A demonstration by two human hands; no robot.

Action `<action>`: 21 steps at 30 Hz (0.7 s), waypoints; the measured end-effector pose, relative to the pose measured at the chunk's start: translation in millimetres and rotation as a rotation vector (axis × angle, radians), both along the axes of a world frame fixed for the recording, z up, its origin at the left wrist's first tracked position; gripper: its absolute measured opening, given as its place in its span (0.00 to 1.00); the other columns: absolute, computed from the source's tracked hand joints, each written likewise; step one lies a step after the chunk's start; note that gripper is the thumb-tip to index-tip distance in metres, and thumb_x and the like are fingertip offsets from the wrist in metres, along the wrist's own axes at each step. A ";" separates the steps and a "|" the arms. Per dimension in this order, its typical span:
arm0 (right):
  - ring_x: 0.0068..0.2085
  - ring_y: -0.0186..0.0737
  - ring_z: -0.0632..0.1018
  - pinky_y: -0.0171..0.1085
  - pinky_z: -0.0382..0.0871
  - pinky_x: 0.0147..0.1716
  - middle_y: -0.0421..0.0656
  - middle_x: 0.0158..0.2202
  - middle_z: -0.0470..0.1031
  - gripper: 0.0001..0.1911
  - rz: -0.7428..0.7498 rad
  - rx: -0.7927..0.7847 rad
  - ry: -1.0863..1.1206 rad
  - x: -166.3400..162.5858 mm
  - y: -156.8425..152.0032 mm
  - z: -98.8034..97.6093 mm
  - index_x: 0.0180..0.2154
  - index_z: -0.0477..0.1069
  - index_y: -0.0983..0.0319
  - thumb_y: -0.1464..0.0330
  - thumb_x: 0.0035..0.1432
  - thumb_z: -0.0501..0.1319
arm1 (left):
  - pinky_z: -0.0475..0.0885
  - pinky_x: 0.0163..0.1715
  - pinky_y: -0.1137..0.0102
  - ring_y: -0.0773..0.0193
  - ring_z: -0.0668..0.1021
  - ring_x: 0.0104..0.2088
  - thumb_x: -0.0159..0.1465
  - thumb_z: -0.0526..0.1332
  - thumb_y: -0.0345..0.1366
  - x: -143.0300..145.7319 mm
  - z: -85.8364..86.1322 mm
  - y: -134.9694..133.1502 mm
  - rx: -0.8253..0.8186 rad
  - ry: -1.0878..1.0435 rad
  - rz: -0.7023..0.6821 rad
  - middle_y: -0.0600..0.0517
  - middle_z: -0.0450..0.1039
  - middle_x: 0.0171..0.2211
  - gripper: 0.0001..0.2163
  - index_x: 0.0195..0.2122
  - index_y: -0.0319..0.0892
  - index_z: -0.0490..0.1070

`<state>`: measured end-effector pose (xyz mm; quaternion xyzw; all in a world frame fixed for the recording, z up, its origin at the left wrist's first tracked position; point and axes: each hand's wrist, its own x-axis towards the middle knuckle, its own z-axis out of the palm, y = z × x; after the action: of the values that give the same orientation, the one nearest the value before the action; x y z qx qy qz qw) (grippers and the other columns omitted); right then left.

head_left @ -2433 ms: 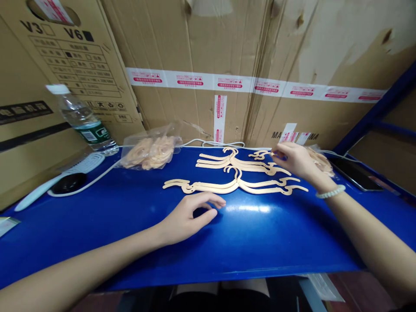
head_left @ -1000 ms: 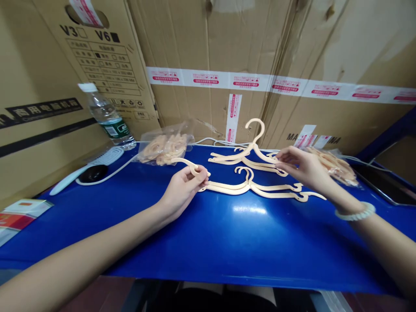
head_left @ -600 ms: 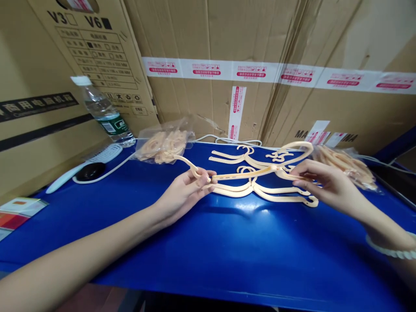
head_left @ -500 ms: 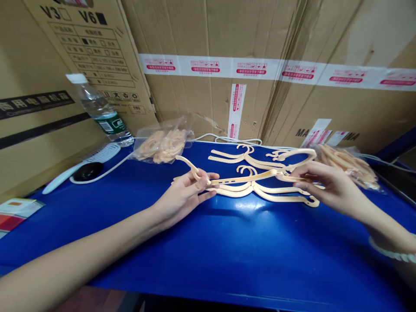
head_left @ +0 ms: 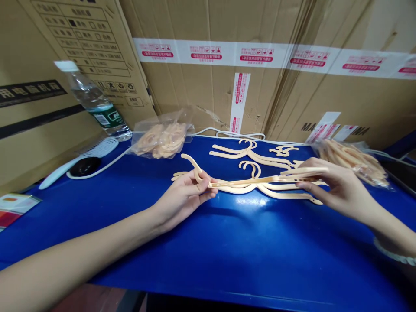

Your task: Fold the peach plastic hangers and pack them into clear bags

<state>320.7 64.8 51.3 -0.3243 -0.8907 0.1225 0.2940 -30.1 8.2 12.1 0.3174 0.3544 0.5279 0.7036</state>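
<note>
Between my two hands a beige plastic folding hanger point(head_left: 253, 182) is held level above the table. My left hand point(head_left: 190, 190) pinches its left end, where a short curved arm sticks up past the fingers. Around the right part of the same hanger the fingers of my right hand point(head_left: 334, 184) are closed, hiding some of it. Just below and behind it lie more beige hangers point(head_left: 237, 190) with their hooks pointing away. Farther back is another pair of hangers point(head_left: 229, 153), and small beige hook pieces point(head_left: 282, 150) lie to their right.
Clear bags of beige parts lie at back left point(head_left: 162, 138) and back right point(head_left: 352, 160). A water bottle point(head_left: 97, 106), hairbrush point(head_left: 100, 147) and black mouse-like object point(head_left: 85, 166) stand or lie at left. Cardboard boxes point(head_left: 201, 95) wall the back of the blue table point(head_left: 227, 251).
The right part of the hanger has been tipped down from a raised loop to nearly level, edge-on. Both hands keep their grip. The camera view has tilted slightly downward.
</note>
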 end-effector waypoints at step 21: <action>0.34 0.41 0.78 0.37 0.73 0.30 0.43 0.37 0.78 0.03 0.037 0.011 -0.093 -18.4 -20.0 8.2 0.40 0.73 0.56 0.67 0.64 0.63 | 0.76 0.32 0.73 0.69 0.76 0.27 0.48 0.78 0.28 0.8 -3.8 -2.7 0.025 0.067 0.276 0.51 0.76 0.29 0.13 0.24 0.36 0.73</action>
<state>302.3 44.8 59.4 -0.3113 -0.9100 0.1077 0.2517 -29.4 5.5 8.3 0.2916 0.4114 0.6132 0.6080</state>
